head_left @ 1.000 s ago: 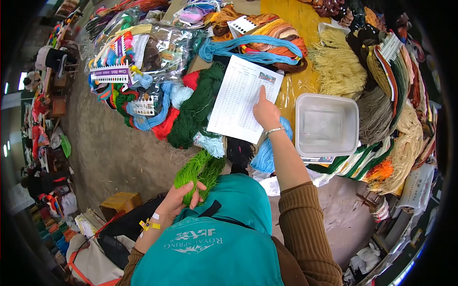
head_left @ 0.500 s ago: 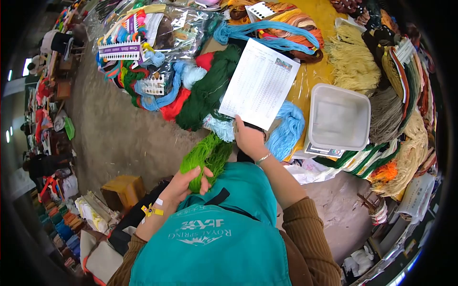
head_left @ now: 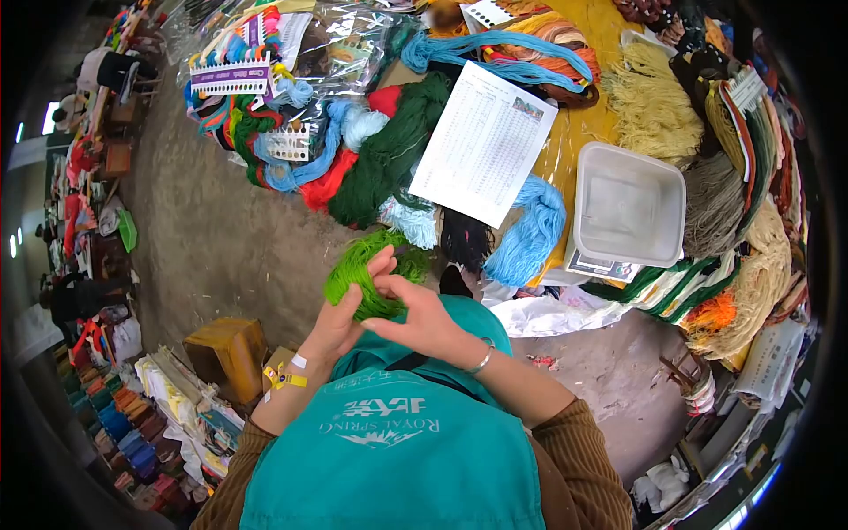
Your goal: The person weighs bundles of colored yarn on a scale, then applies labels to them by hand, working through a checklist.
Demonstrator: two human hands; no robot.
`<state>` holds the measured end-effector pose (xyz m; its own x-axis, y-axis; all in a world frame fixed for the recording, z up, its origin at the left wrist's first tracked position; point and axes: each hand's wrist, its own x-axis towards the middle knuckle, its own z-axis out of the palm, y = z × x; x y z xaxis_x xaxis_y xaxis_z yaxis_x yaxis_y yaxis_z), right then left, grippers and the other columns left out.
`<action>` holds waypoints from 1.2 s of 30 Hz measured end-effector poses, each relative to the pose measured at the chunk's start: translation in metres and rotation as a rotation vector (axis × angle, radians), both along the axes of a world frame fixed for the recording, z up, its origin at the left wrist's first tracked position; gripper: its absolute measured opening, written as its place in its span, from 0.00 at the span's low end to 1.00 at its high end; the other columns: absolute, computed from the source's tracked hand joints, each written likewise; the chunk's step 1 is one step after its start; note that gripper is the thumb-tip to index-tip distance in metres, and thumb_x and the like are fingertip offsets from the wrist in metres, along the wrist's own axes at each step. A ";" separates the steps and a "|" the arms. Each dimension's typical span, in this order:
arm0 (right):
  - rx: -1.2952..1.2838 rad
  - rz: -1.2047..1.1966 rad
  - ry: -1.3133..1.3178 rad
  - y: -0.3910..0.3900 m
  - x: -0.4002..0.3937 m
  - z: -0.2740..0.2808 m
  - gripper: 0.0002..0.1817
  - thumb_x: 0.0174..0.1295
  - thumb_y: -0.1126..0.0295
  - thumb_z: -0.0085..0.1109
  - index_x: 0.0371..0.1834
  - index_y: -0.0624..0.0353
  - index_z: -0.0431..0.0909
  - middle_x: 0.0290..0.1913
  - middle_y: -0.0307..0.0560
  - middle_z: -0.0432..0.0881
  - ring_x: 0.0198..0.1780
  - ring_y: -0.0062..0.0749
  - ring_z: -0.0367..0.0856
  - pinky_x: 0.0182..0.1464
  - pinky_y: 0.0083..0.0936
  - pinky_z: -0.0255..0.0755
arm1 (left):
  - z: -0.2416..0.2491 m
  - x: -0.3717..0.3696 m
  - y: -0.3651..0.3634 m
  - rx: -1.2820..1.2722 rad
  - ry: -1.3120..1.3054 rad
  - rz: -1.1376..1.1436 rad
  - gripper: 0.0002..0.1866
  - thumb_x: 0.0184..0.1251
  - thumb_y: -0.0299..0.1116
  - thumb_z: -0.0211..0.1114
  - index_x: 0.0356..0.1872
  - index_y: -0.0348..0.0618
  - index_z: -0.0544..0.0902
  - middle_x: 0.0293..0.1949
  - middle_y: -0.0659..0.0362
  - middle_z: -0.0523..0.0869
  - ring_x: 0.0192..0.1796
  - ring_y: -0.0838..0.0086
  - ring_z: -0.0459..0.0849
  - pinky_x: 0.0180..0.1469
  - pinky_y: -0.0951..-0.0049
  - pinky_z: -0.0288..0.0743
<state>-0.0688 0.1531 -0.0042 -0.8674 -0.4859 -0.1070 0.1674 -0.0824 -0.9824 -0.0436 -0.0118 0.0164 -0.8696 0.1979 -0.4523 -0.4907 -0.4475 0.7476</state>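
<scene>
A bright green skein of thread (head_left: pixel 353 263) hangs in front of my apron, gathered in my left hand (head_left: pixel 334 325), whose fingers curl around it. My right hand (head_left: pixel 426 325) meets it from the other side, thumb and forefinger closing on the strands near my left fingertips. Part of the skein is hidden behind my fingers. Just beyond lies a printed sheet (head_left: pixel 481 146) with rows of text and a small picture, partly over a dark green skein (head_left: pixel 389 150) and a light blue skein (head_left: pixel 530 234).
A clear plastic tub (head_left: pixel 629 203) stands on a scale (head_left: pixel 602 267) at the right. Cream skeins (head_left: pixel 654 110) and brown ones lie beyond it. Thread cards (head_left: pixel 231 78) with coloured strands lie at the upper left. A cardboard box (head_left: pixel 228 358) sits on the floor.
My right hand has left the printed sheet and come down to the green skein. My left hand has lifted the skein slightly; the sheet stays on the pile.
</scene>
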 end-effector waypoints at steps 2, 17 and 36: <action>0.071 0.024 -0.035 -0.002 0.003 -0.004 0.13 0.61 0.69 0.65 0.46 0.63 0.79 0.36 0.46 0.83 0.36 0.29 0.82 0.39 0.28 0.74 | 0.003 0.000 0.002 -0.006 0.015 -0.005 0.36 0.74 0.54 0.56 0.72 0.37 0.64 0.75 0.53 0.61 0.75 0.64 0.62 0.74 0.59 0.58; 0.210 -0.210 0.219 0.010 0.005 0.003 0.06 0.55 0.77 0.63 0.33 0.61 0.76 0.37 0.48 0.81 0.42 0.39 0.81 0.42 0.32 0.74 | 0.004 0.014 0.012 -0.134 -0.138 0.170 0.25 0.61 0.24 0.68 0.61 0.36 0.76 0.55 0.56 0.82 0.57 0.70 0.79 0.63 0.65 0.73; -0.826 -0.162 -0.946 0.061 0.010 0.002 0.13 0.72 0.64 0.48 0.30 0.56 0.73 0.14 0.29 0.52 0.14 0.17 0.49 0.18 0.21 0.48 | 0.020 0.000 -0.021 -0.132 -0.173 -0.361 0.06 0.64 0.27 0.63 0.41 0.41 0.79 0.21 0.67 0.76 0.16 0.85 0.65 0.18 0.77 0.59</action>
<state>-0.0590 0.2137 -0.0021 -0.6736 -0.5995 -0.4322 0.7047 -0.6974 -0.1308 -0.0441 -0.0325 0.0365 -0.6642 0.4066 -0.6273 -0.7216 -0.1295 0.6801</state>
